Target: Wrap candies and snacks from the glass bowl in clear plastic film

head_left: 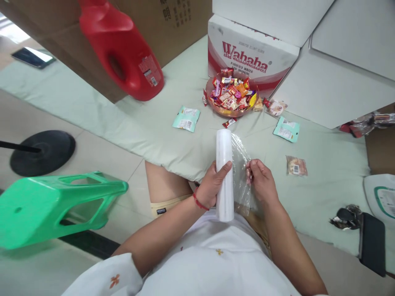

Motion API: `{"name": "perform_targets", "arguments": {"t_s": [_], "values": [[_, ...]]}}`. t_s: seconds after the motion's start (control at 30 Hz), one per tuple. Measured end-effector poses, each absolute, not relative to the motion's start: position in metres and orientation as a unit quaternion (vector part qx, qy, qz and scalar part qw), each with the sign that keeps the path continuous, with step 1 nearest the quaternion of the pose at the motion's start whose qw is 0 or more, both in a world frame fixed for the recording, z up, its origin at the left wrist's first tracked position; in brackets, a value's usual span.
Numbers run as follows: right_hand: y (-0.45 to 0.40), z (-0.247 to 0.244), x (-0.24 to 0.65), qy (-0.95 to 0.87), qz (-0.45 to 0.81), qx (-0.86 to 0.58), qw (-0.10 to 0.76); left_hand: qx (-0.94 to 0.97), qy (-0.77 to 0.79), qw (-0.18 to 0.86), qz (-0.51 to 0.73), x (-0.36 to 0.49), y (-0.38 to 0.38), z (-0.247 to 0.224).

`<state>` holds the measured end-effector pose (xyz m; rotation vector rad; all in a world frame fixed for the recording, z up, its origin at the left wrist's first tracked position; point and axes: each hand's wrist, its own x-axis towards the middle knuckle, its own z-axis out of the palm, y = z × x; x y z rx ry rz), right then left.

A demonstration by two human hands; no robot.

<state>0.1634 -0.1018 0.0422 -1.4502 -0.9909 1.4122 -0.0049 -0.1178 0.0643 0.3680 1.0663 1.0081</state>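
Left hand [211, 185] closed around a white roll [225, 203], thumb laid along its front: that is the grip I see at the centre of the frame. Just right of it, the right hand [263, 179] is curled nearly closed, thumb and fingers pinching the edge of the clear film [240, 166] that hangs in a loose sheet off the roll's right side. I have the roll lengthwise up the frame, its upper end over the desk [203, 150] and its lower end in front of the white shirt [219, 242].

Above it, at upper centre, I make out a bowl [219, 109] full of wrapped sweets [230, 98], just in front of a Wahaha box [277, 61]. One mint-green packet [186, 119] lies left of the bowl, another [286, 129] to its lower right, with a clear snack packet [296, 166] below that one. A red jug [135, 45] fills the upper left, and a green stool [31, 205] is at lower left.
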Motion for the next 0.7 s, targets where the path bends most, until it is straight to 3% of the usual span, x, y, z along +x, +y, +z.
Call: {"name": "perform_targets", "arguments": {"t_s": [0.2,0.37,0.53,0.7], "values": [[-0.103,0.039,0.165,-0.265,0.618,-0.577,0.464,0.174,0.513,0.706,0.455,0.001,-0.122,0.062],[-0.106,0.049,0.149,-0.272,0.62,-0.56,0.477,0.217,0.558,0.658,0.458,0.008,-0.125,0.06],[-0.109,0.05,0.14,-0.448,0.439,-0.65,0.428,0.238,0.525,0.668,0.47,0.008,-0.126,0.054],[-0.108,0.059,0.167,-0.567,0.282,-0.666,0.393,0.175,0.395,0.78,0.452,-0.007,-0.126,0.048]]}}
